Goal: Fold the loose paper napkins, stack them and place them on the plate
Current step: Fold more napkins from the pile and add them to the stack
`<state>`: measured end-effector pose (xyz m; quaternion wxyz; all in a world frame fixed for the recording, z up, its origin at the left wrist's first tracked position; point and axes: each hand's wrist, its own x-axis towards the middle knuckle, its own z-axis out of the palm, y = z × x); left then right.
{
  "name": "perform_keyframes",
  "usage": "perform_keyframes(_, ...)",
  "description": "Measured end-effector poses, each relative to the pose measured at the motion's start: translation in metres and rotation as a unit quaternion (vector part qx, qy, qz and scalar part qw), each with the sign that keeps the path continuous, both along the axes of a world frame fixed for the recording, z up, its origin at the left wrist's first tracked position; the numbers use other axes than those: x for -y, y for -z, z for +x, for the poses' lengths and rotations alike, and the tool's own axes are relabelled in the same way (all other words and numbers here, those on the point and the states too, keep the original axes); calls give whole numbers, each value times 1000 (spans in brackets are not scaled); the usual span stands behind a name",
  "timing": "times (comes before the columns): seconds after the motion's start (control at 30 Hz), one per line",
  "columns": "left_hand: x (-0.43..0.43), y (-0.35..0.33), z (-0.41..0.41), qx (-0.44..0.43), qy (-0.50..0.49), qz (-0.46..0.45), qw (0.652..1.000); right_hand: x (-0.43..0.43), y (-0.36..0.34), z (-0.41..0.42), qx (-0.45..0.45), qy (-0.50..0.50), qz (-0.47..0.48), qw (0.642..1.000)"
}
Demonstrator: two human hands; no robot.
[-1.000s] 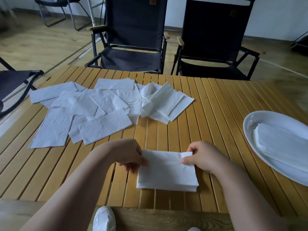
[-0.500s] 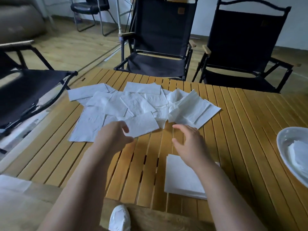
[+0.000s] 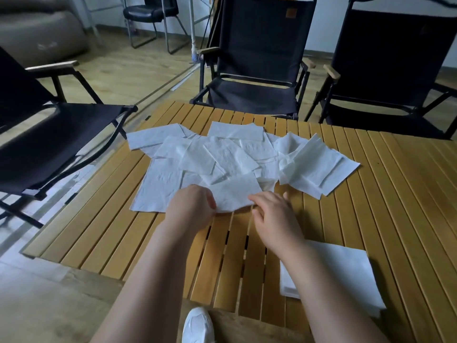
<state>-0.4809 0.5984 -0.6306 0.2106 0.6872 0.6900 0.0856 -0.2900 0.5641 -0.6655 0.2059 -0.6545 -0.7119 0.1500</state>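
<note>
Several loose white paper napkins (image 3: pixel 222 159) lie spread in a pile across the far middle of the slatted wooden table (image 3: pixel 395 194). The nearest napkin (image 3: pixel 235 194) lies at the pile's front edge. My left hand (image 3: pixel 190 209) has its fingers curled on that napkin's near left corner and pinches it. My right hand (image 3: pixel 274 219) reaches to the near right corner, its straight fingertips touching the paper. A stack of folded napkins (image 3: pixel 346 276) lies near the table's front edge, to the right of my right forearm. The plate is out of view.
A black folding chair (image 3: pixel 49 144) stands close to the table's left side. Two more black chairs (image 3: pixel 254 95) stand behind the far edge. A white shoe (image 3: pixel 197 325) shows below the front edge.
Both hands left the folded stack and moved forward to the loose pile, where they now meet the nearest napkin's front edge. The view swung left, and the plate dropped out of sight.
</note>
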Motion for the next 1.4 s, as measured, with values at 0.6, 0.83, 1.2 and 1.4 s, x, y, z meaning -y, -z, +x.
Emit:
perform_keyframes(0.6,5,-11,20,77,150,-10,986,20,-14,61,11,32,87,996)
perform_keyframes(0.83,9,-17,53,122,164,76,976,49,-29,108,-106,105,115,982)
perform_keyframes(1.2,24,-23,102,281,134,24,950,69,-39,145,-246,169,143,944)
perform_keyframes(1.4,32,-24,108,335,111,-87,932,79,-56,168,-289,161,-11,944)
